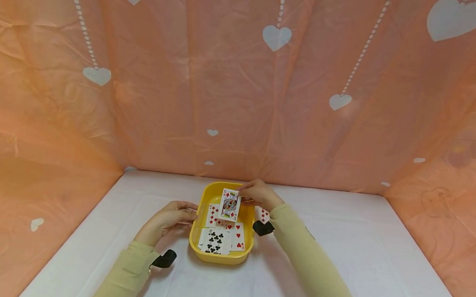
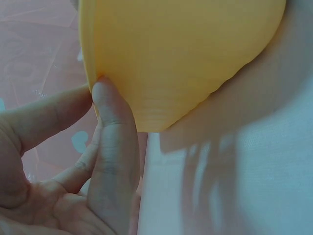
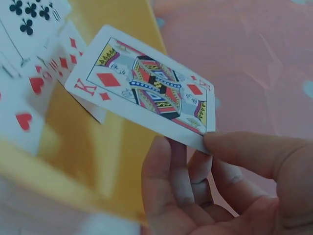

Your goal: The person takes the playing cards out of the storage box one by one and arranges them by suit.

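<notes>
The king of diamonds playing card (image 3: 142,93), thin glossy card stock printed in red, yellow and blue, sits in your right hand (image 1: 258,193), pinched at one short edge between the thumb on its face and the fingertips (image 3: 171,161) underneath, so most of it hangs free over the far end of the yellow plastic tray (image 1: 199,219). You can judge it as nearly weightless, springy rather than stiff, and slick on both faces; a pinch that far out on one edge lets it pivot or slip, so a hold nearer the middle of a long edge would steady it, and hard pressure would crease it. Below it, in the tray, loose cards lie face up and overlapping: a black clubs card (image 1: 214,241) at the near end, red diamond cards (image 1: 212,215) toward nine o'clock from the king, a red hearts card (image 1: 238,235) toward five o'clock. Another red diamond card (image 1: 263,214) shows outside the tray's right wall, just by your right wrist. Your left hand (image 1: 167,219) is at the tray's nine o'clock, its straight thumb and forefinger pressed against the outer wall near the rim (image 2: 98,73). Everything rests on a white cloth-covered table (image 1: 359,249), backed by a peach curtain with white hearts (image 1: 184,80).
</notes>
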Available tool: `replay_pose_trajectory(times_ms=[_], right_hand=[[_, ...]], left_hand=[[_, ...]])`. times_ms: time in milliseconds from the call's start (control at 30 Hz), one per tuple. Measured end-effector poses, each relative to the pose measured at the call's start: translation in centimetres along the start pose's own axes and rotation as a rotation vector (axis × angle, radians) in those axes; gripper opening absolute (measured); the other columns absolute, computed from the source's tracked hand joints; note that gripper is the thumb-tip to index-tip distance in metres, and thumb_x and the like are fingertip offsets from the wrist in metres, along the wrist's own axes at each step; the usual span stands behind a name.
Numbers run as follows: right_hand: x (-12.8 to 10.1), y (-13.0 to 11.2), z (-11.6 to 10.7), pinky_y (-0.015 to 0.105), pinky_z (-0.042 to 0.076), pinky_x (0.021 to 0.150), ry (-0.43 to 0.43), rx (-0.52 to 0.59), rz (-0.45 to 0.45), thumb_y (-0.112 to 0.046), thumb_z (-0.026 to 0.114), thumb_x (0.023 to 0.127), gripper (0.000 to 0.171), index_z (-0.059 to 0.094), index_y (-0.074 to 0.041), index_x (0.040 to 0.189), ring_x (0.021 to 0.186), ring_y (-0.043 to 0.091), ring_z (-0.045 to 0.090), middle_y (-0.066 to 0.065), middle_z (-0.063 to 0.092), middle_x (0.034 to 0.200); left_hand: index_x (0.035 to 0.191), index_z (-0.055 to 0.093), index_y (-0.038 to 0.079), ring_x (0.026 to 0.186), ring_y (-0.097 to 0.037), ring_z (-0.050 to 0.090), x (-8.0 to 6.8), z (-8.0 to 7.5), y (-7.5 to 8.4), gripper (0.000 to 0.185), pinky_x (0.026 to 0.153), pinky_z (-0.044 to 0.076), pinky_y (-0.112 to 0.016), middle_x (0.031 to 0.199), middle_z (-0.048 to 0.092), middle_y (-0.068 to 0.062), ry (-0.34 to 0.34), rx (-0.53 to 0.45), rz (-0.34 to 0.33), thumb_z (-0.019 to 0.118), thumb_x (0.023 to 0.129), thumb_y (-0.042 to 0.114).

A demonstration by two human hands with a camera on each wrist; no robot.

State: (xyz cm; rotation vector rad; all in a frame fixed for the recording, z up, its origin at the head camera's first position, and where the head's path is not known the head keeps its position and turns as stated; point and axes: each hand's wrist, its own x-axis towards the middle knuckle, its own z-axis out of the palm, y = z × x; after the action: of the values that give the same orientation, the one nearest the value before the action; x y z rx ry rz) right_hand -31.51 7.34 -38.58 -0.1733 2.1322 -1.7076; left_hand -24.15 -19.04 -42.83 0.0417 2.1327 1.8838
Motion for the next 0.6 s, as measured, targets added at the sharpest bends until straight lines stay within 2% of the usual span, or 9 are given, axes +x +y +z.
replay_pose_trajectory(times_ms=[300,600], right_hand=[[-1.6,-0.7,-4.0,0.042,0.053,0.083,0.000,0.056,-0.017,0.000,0.057,0.091,0.027,0.059,0.011,0.115,0.078,0.021,0.061,0.014,0.062,0.094],[-3.8,0.4,-7.5,0.035,0.054,0.078,-0.022,0.061,-0.064,-0.001,0.054,0.092,0.027,0.055,0.011,0.116,0.079,0.020,0.060,0.011,0.062,0.091]], left_hand=[[0.123,0.047,-0.017,0.077,-0.015,0.065,0.1,0.0,0.0,0.043,0.069,0.055,-0.028,0.098,0.066,-0.018,-0.006,-0.007,0.004,0.063,0.087,-0.002],[0.121,0.048,-0.018,0.075,-0.014,0.065,0.1,0.0,-0.2,0.041,0.069,0.055,-0.028,0.091,0.067,-0.011,-0.004,-0.006,0.018,0.063,0.086,-0.002]])
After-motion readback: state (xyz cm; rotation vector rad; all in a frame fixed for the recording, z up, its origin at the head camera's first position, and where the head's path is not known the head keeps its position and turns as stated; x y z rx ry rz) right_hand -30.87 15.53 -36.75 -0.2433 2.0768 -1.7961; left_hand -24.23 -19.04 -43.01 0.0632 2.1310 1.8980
